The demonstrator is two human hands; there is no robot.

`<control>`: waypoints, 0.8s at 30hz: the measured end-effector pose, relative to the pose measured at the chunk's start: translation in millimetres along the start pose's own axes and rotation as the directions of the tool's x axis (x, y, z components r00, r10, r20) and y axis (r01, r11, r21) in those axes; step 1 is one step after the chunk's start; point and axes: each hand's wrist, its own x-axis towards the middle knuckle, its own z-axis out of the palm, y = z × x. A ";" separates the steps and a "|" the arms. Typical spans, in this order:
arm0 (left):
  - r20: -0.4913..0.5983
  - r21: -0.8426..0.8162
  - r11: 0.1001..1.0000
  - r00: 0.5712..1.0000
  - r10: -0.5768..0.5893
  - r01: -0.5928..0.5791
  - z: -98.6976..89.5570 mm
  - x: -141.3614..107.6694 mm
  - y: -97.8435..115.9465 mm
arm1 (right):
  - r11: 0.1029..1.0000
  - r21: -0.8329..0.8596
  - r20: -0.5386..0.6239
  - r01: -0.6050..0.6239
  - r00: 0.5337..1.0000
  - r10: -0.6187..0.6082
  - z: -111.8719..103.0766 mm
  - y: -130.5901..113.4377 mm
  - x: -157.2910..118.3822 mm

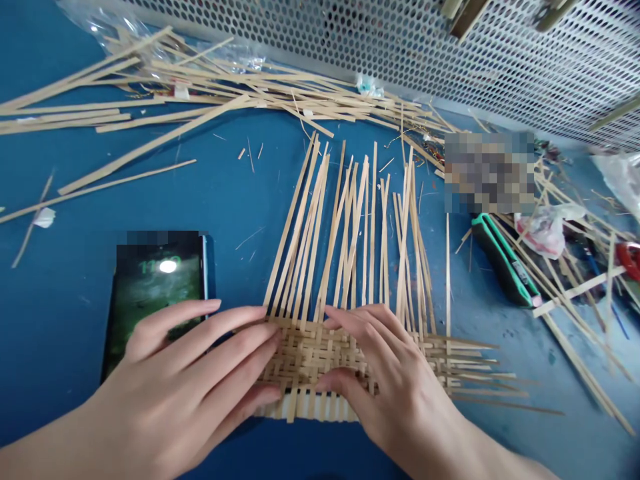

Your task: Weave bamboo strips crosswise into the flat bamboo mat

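A woven mat of pale bamboo strips [310, 350] lies on the blue table, with long loose strip ends [350, 233] fanning away from its far edge and shorter ones out to the right. Over the mat's left part rests my left hand [200, 373], fingers stretched out and slightly apart, fingertips on the weave. My right hand [395, 373] is on the mat's middle and right, fingers bent, with thumb and fingertips apart and touching the weave. A whitish edge [325, 408] shows beneath the near side of the mat.
A phone [155, 287] lies at the left, partly under my left hand. Loose strips [225, 100] are piled along the back. A green and black cutter [505, 260] and plastic wrap [545, 230] are at the right. A perforated metal panel [350, 33] borders the back.
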 end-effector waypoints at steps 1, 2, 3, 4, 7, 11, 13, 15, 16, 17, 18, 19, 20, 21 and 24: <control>-0.012 0.008 1.000 1.000 -0.015 0.015 -1.4 2.2 -0.9 | 1.000 0.012 -0.010 -0.014 1.000 0.014 -0.5 -0.4 -0.7; -0.021 0.016 0.999 0.999 -0.030 0.030 -3.0 4.3 -1.8 | 0.999 0.022 -0.025 -0.029 0.999 0.029 -1.2 -0.8 -1.2; -0.030 0.025 0.999 0.999 -0.044 0.045 -4.5 6.2 -2.8 | 0.999 0.029 -0.042 -0.046 0.998 0.047 -2.1 -1.1 -1.4; -0.037 0.035 0.998 0.998 -0.054 0.055 -5.8 7.6 -3.8 | 0.998 0.032 -0.062 -0.063 0.996 0.065 -3.1 -1.4 -1.4; -0.026 0.038 0.997 0.997 -0.068 0.069 -6.9 8.1 -5.1 | 0.994 0.018 -0.099 -0.107 0.989 0.108 -5.8 -1.4 -0.4; 0.027 -0.020 0.999 0.999 -0.034 0.034 -1.5 2.0 -2.8 | 0.991 -0.021 -0.159 -0.135 0.979 0.130 -8.2 -0.7 0.0; 0.052 -0.048 0.999 0.999 -0.015 0.017 2.3 -1.1 -1.9 | 0.986 -0.030 -0.226 -0.162 0.962 0.151 -9.7 -0.3 -0.5; 0.067 -0.065 0.998 0.998 -0.001 0.006 5.5 -2.5 -2.2 | 0.980 -0.048 -0.285 -0.191 0.943 0.170 -11.5 0.2 -1.1; 0.075 -0.066 0.998 0.997 0.005 0.000 6.6 -2.4 -2.9 | 0.978 -0.060 -0.302 -0.202 0.937 0.175 -12.2 0.4 -1.3; 0.079 -0.064 0.998 0.997 0.013 -0.008 7.3 -1.8 -3.6 | 0.975 -0.072 -0.311 -0.211 0.934 0.179 -12.8 0.7 -1.4; 0.081 -0.057 0.998 0.996 0.021 -0.016 7.8 -0.9 -4.2 | 0.974 -0.079 -0.309 -0.214 0.934 0.180 -13.2 0.9 -1.5; 0.081 -0.048 0.999 0.996 0.027 -0.023 8.1 0.1 -4.6 | 0.973 -0.081 -0.302 -0.214 0.936 0.181 -13.4 0.9 -1.7; 0.083 -0.040 0.999 0.996 0.033 -0.030 8.2 1.0 -4.6 | 0.974 -0.075 -0.287 -0.214 0.940 0.184 -13.5 0.9 -2.0; 0.071 -0.039 0.999 0.997 0.036 -0.033 8.3 1.6 -4.2 | 0.975 -0.066 -0.270 -0.210 0.945 0.185 -13.5 0.8 -2.3; 0.015 -0.077 0.997 1.000 0.011 -0.009 8.2 1.1 -1.3 | 0.977 -0.026 -0.246 -0.212 0.948 0.199 -14.3 0.6 -4.0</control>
